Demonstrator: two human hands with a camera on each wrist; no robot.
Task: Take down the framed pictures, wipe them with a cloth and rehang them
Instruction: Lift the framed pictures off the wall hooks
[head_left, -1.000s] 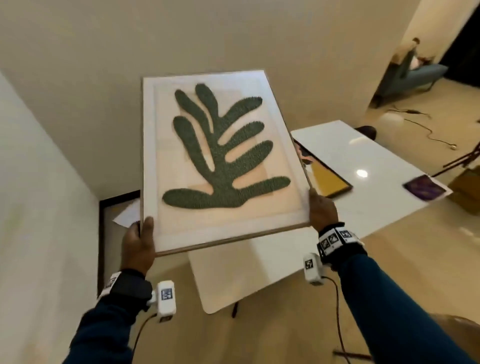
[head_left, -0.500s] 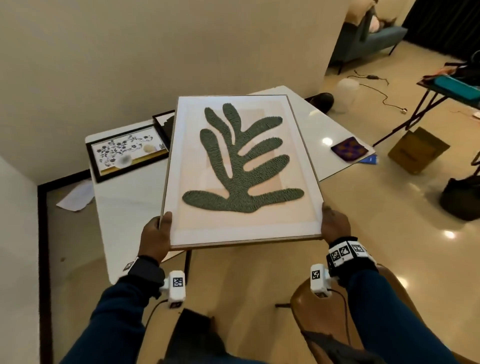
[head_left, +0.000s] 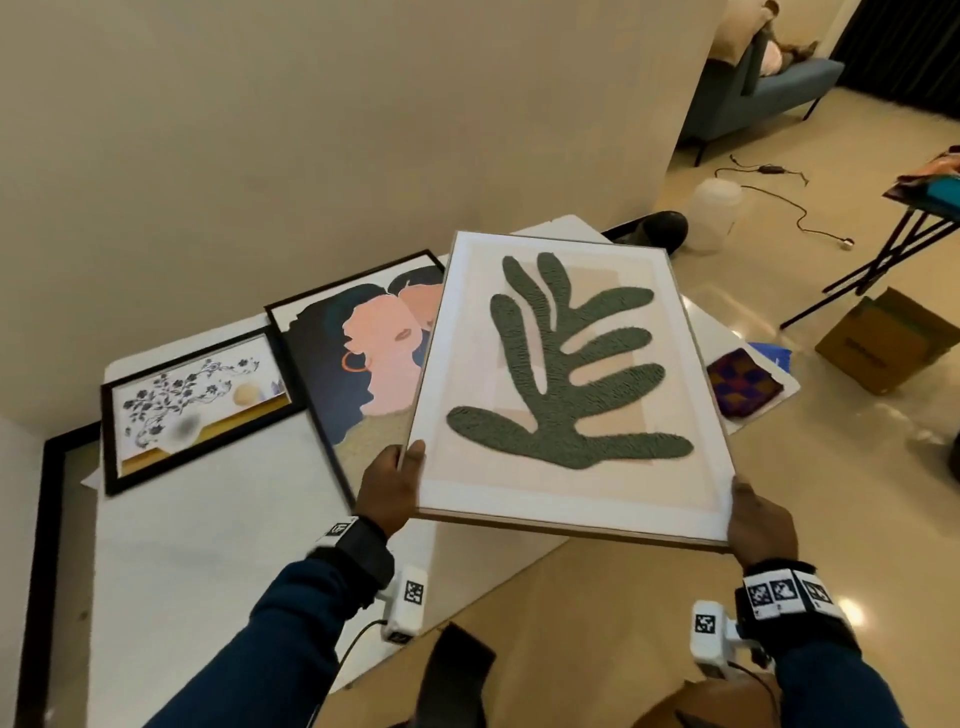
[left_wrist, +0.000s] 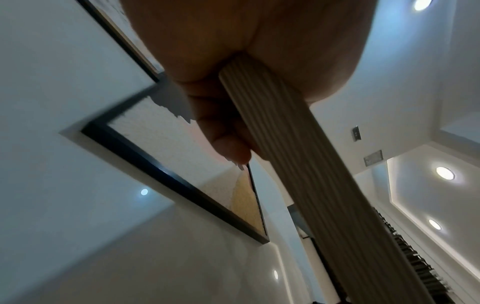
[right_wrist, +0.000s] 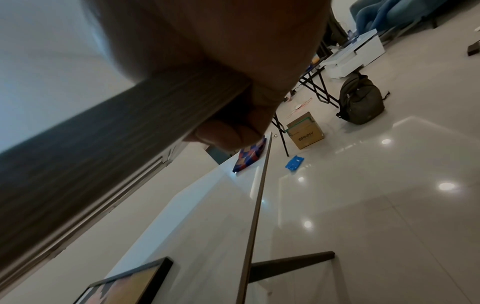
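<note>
I hold a wood-framed picture of a green leaf shape (head_left: 566, 364) face up above the white table (head_left: 197, 545). My left hand (head_left: 395, 483) grips its near left corner, thumb on the front. My right hand (head_left: 758, 525) grips the near right corner. The left wrist view shows fingers (left_wrist: 223, 131) curled under the ribbed frame edge (left_wrist: 311, 164); the right wrist view shows fingers (right_wrist: 233, 131) under the frame edge (right_wrist: 116, 133). Two black-framed pictures lie on the table: a flower branch print (head_left: 197, 400) and a pink-figure print (head_left: 363, 358). A patterned purple cloth (head_left: 743, 387) lies at the table's right end.
A beige wall (head_left: 363, 130) runs behind the table. On the glossy floor to the right stand a cardboard box (head_left: 888, 345), a folding stand (head_left: 893, 249), a clear jar (head_left: 714, 213) and a cable. A backpack (right_wrist: 361, 100) sits further off. A blue sofa (head_left: 769, 88) is far back.
The head view has swung down and left, bringing the table and both black-framed pictures into sight. The leaf picture has come lower and rightward over the table, tilted clockwise. Both hands keep their hold.
</note>
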